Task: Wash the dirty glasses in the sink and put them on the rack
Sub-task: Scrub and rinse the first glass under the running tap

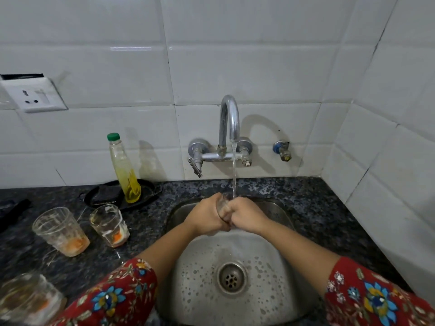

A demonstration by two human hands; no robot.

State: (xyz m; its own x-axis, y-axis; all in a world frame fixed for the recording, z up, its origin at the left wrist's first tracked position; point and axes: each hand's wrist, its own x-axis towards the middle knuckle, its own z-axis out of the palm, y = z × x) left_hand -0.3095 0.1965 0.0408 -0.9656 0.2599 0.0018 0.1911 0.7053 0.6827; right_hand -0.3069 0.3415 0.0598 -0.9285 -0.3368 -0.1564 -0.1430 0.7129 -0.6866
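Both hands are wrapped round one clear glass [223, 205] over the sink [200, 267]. Left hand [206, 216] and right hand [246, 216] curl on it from either side, knuckles touching. Fingers hide most of the glass; only its far end shows, tilted toward the wall. Water [234, 175] from the faucet [229, 118] lands on that end, beside the right hand.

Around:
- Left of the sink on the counter [317, 208]: big glass [62, 231] and small glass [109, 225], upright, just beside each other, orange residue in the bottoms, smeared walls. Blurred glass [28, 300] sits nearer, at the frame edge.
- Behind them a black tray [106, 195] holds a bottle [123, 170]: clear plastic, green cap, yellow liquid low down, leaning slightly.
- Valve [282, 150] on the wall right of the faucet, socket [35, 95] far left.

Materials:
- Sink is rounded brushed steel, beaded with droplets, round drain [231, 277] in the middle.
- Faucet is chrome with a gooseneck arc.
- Counter is dark speckled stone.
- Wall is glossy white tile.
- Sleeves [113, 295] are red floral fabric.
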